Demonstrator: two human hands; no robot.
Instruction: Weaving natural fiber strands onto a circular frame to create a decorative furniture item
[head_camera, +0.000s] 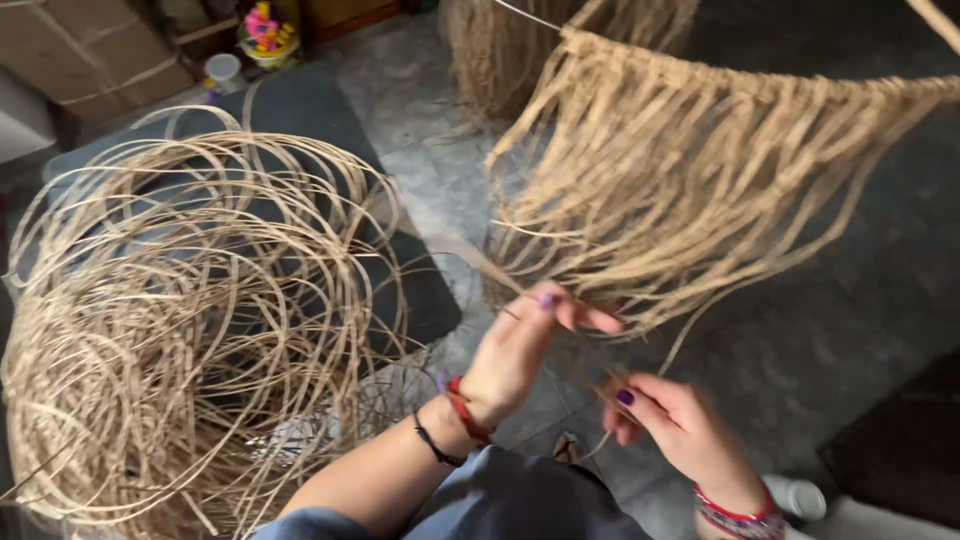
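Observation:
A fringe of tan raffia strands (680, 170) hangs from a line running across the upper right. My left hand (520, 345) pinches a few strands at the fringe's lower left edge, thumb and fingers closed on them. My right hand (675, 425) sits lower and to the right, fingers curled around a thin strand that trails down from the fringe. Both wrists wear red bead bracelets.
A big loose coil of pale cane strips (190, 320) fills the left side over a dark mat (310, 120). A second raffia bundle (490, 50) stands at the back. Cardboard box (90, 50), small colourful toy (265, 30) and white cup (222, 68) sit far left.

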